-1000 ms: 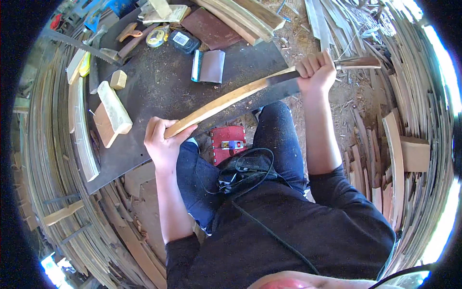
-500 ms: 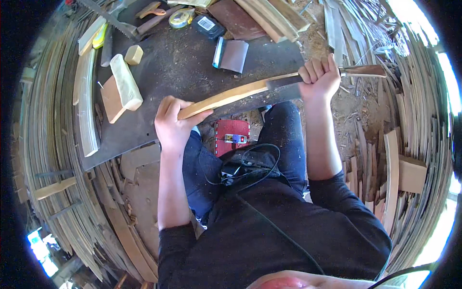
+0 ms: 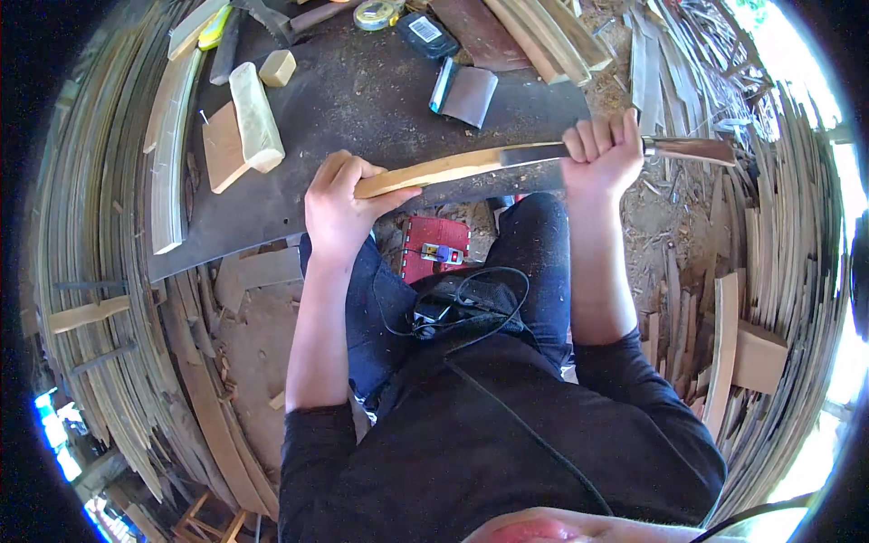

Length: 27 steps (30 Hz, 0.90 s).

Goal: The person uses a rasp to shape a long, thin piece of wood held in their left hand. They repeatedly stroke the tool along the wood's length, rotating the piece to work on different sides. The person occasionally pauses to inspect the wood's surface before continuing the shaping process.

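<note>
In the head view, the person's left hand (image 3: pixel 348 197) grasps the near end of a long, gently curved, pale yellow wooden strip (image 3: pixel 439 170), thumb along the underside. The right hand (image 3: pixel 602 156) is clenched around a slender tool with a dark flat length (image 3: pixel 534 155) to the fist's left and a glossy brown, handle-like end (image 3: pixel 692 151) to its right; whether the fist also closes on the strip cannot be told.

The strip lies between the hands. Its long axis runs rightward from the left hand and slightly away from the body, toward the right fist. The bare pale stretch begins at the left hand, the nearer one; the dark length overlaps the strip's other part, just left of the right fist.

Beyond the left hand spreads a dark flat worktop (image 3: pixel 353 109). Leftward and farther out from that hand lie a pale, rounded wooden block (image 3: pixel 257 118) and a flat reddish-brown board (image 3: pixel 223 149). To the right of the right hand, past the brown end, grey-brown wooden slats (image 3: pixel 801 226) are heaped.
</note>
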{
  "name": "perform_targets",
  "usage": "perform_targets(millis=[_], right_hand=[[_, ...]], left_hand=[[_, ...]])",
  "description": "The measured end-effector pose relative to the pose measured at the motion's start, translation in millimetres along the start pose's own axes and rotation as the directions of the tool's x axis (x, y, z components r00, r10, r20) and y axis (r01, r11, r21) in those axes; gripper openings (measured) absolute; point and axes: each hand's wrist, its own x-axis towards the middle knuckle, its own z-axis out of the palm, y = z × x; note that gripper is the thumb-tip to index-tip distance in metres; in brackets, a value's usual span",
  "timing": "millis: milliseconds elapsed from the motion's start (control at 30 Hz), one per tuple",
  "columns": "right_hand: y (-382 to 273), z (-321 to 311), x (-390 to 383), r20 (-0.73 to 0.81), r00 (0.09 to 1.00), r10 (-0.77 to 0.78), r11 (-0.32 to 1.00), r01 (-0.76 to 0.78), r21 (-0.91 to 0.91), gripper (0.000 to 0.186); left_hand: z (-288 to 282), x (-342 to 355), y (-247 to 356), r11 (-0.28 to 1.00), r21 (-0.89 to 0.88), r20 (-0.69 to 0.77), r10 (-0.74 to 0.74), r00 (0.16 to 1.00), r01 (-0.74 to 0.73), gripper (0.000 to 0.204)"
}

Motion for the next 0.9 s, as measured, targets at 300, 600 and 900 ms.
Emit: perform_targets(millis=[300,600,900], right_hand=[[49.9,50.8,-26.7,0.123,0.974,0.188,0.967,-0.206,0.151,0.049],[28.9,18.6,-13.1,0.015,0.997,0.074,0.991,-0.075,0.109,0.047],[62.8,63.2,-37.5,0.186,0.955,0.232,0.954,-0.261,0.145,0.052]], left_hand=[[-14.7,2.7,-0.1,0.995,-0.096,0.083,0.027,0.996,-0.019,0.034],[-28.1,-8.2,-7.6,0.975,-0.195,0.15,-0.08,0.985,0.109,0.048],[-21.6,-16.5,-10.7,0.973,-0.194,0.077,-0.113,0.991,0.126,0.058]])
